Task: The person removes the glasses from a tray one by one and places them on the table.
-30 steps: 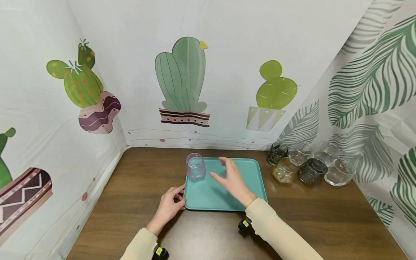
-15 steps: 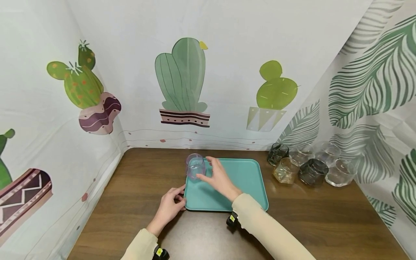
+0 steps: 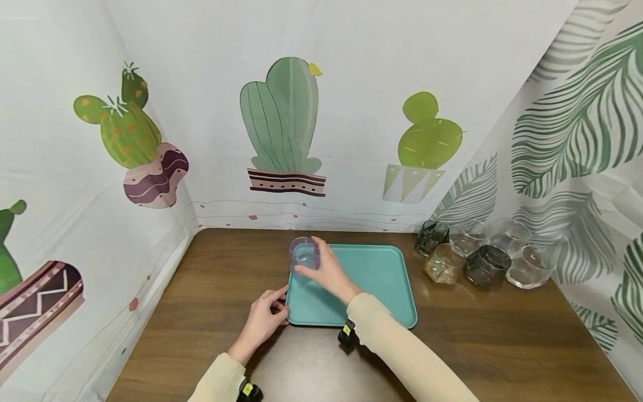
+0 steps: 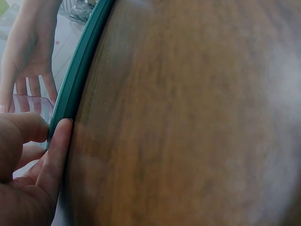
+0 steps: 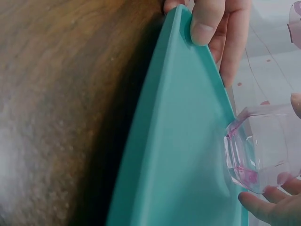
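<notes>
A pinkish-purple clear glass (image 3: 301,258) stands upright at the far left corner of the turquoise tray (image 3: 374,285). My right hand (image 3: 329,272) holds it from the right, with the thumb at its near side and the fingers behind. In the right wrist view, fingertips touch the faceted lower part of the glass (image 5: 270,146). My left hand (image 3: 260,319) pinches the tray's near left corner. The left wrist view shows one fingertip pressed against the outer side of the tray's rim (image 4: 77,70).
At the right end of the wooden table (image 3: 226,262) stand several more glasses, among them an amber glass (image 3: 444,264), a dark glass (image 3: 487,266) and a clear glass (image 3: 531,268). A cactus-printed cloth (image 3: 351,139) hangs behind the table.
My right hand has moved left across the tray from its middle, and its spread fingers have closed around the glass. The left hand has stayed at the tray corner.
</notes>
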`<state>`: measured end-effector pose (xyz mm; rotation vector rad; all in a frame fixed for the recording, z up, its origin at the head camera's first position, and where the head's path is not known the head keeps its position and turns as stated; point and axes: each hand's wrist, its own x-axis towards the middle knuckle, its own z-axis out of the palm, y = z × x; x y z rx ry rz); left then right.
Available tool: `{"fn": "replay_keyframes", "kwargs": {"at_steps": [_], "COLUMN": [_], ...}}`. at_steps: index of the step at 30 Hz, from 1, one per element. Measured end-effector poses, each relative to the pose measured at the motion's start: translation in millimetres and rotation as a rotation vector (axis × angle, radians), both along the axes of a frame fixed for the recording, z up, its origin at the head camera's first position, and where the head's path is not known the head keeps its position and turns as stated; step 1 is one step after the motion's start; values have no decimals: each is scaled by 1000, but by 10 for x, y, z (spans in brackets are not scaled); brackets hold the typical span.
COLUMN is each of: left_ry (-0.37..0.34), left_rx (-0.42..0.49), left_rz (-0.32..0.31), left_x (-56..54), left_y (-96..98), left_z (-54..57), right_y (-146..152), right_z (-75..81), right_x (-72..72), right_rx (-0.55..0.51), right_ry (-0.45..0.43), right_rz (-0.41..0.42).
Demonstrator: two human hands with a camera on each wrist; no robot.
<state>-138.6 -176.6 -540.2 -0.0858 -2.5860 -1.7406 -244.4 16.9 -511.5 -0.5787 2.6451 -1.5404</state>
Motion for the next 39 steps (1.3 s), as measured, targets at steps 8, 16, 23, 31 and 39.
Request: {"fn": "replay_keyframes", "kwargs": {"at_steps": [8, 16, 23, 31, 39], "left_ry": [-1, 5, 3, -23, -24], "left_rx": [11, -7, -27, -8, 1], "left_rz": [2, 0, -12, 11, 6], "left_x": [-10, -1, 0, -6, -12], "left_y": [24, 4, -12, -4, -12], "left_z": [7, -8, -19, -20, -41], "right_y": [25, 156, 369, 722, 1157], "right_z": [4, 9, 5, 37, 122], "right_x": [2, 99, 214, 383, 593], "right_rx": [-41, -57, -78, -109, -68], "right_ry": [18, 5, -29, -41, -40], "right_rz": [-4, -17, -32, -46, -66]}}
